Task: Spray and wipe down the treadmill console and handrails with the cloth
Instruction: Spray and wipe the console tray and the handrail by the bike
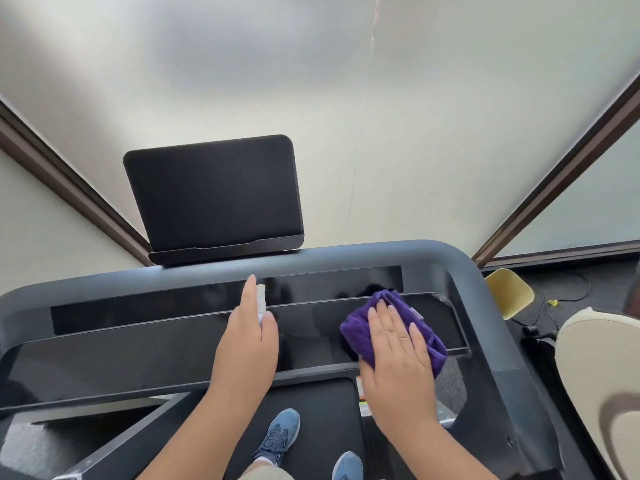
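The treadmill's glossy black console stretches across the view, framed by a grey handrail. A dark screen stands upright behind it. My right hand lies flat with straight fingers on a purple cloth, pressing it onto the right part of the console. My left hand grips a small white spray bottle over the console's middle, index finger stretched along its top. Most of the bottle is hidden by the hand.
My blue shoes stand on the black treadmill belt below. A beige chair and a yellowish seat sit to the right, with cables on the dark floor. Frosted glass panels with brown frames rise ahead.
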